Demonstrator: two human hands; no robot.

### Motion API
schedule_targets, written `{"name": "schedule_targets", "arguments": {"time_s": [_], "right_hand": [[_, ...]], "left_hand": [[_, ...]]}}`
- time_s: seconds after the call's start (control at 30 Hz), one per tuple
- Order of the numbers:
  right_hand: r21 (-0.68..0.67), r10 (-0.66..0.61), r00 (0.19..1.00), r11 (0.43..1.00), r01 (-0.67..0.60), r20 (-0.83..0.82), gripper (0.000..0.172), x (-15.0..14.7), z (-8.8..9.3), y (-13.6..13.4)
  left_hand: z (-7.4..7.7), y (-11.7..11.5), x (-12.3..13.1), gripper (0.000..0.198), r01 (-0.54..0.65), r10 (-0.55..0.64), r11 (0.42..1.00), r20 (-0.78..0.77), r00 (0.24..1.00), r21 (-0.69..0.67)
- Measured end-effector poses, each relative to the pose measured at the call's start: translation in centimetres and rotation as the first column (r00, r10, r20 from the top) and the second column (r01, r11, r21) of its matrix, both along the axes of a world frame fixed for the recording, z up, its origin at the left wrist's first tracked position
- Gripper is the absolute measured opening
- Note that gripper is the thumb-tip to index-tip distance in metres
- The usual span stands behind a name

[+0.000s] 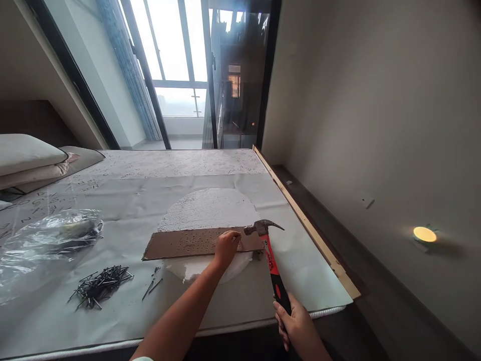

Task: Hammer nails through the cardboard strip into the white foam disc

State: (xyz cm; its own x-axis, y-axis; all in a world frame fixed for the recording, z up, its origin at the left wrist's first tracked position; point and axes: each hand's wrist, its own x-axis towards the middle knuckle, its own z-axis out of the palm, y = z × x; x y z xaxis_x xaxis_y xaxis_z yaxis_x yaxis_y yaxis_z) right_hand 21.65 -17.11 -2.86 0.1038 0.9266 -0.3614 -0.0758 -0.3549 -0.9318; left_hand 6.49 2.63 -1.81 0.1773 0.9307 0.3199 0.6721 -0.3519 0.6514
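**Left hand pinching at the board, right hand on the hammer**

Far left: pillows [30, 158] stacked at the edge of the bed [233, 301], which is covered by a pale sheet printed with letters. In front of them, a crumpled clear plastic bag [45, 240] lying flat. Just below it, a loose pile of dark nails [99, 286], with a few strays just to its right.

Centre: white round foam slab [208, 208] on the sheet. A brown board [188, 243] lies across its near half, long side running left-right, its middle dotted with small marks, holes or nail heads, can't tell which.

Left hand [226, 246] rests on the board's right part, fingertips pinched together at its top edge; whatever they pinch is too small to see.

Right hand [296, 326] is clenched around the black end of the hammer [271, 255] handle, at the near edge of the bed. Red-and-black handle slants up-left; the steel head sits just beside the left fingertips, over the board's right end, claw pointing right.

Far right: dark floor, a glowing round lamp [424, 234] low by the wall.
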Motion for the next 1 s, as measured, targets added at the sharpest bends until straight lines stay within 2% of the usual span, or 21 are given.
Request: {"name": "schedule_targets", "arguments": {"time_s": [0.33, 0.5, 0.6, 0.7, 0.77, 1.0], "right_hand": [[0.018, 0.018, 0.996, 1.000, -0.020, 0.092, 0.043, 0.0, -0.6, -0.4], [0.004, 0.057, 0.963, 0.998, -0.060, 0.265, 0.051, 0.4, -0.7, -0.6], [0.024, 0.039, 0.903, 0.998, -0.055, 0.428, 0.052, 1.1, 1.0, -0.6], [0.174, -0.074, 0.800, 0.984, -0.039, 0.596, 0.043, 1.5, 3.7, -0.4], [0.196, -0.097, 0.745, 0.979, -0.047, 0.660, 0.042, 1.6, 5.2, -0.2], [0.032, 0.095, 0.677, 0.985, -0.172, 0.730, 0.042, 2.3, 6.2, 0.6]], "left_hand": [[-0.3, -0.1, 0.3, 0.018, 0.003, -0.004, 1.000, -0.069, 0.998, -0.014], [-0.5, -0.4, 0.1, 0.020, -0.016, 0.013, 0.999, -0.076, 0.997, -0.036], [-0.7, -0.5, 0.0, 0.019, -0.014, 0.013, 1.000, -0.064, 0.998, -0.022], [-0.7, -0.5, 0.0, 0.019, -0.003, 0.002, 1.000, -0.049, 0.999, -0.021], [-0.6, -0.6, -0.1, 0.020, -0.003, 0.001, 0.999, -0.041, 0.999, -0.032], [-0.5, -0.8, -0.3, 0.019, 0.001, -0.003, 0.999, -0.055, 0.998, -0.045]]}}
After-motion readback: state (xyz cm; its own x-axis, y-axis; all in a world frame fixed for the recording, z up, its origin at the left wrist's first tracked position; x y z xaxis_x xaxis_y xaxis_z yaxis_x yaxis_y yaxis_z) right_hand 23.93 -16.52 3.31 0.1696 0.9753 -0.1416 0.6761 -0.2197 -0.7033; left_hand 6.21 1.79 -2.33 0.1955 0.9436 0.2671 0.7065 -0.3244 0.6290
